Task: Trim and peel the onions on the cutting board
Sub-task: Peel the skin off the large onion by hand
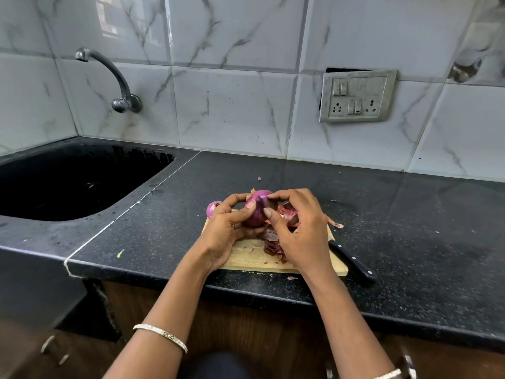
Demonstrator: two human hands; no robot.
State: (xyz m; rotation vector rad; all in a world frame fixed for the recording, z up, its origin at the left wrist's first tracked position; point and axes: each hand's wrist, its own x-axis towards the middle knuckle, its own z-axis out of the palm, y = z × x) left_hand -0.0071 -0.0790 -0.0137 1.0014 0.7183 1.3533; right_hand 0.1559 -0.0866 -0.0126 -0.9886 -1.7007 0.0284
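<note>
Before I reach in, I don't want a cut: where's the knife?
The knife lies on the counter along the cutting board's right edge, just right of the right hand.

Centre frame, the left hand (228,228) is cradling a purple onion (257,212) above the cutting board (246,255) while the right hand (297,228) is pinching its skin; a knife (352,262) is lying lower right.

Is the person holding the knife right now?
No: the knife lies on the counter beside the cutting board, while both hands hold the onion.
</note>
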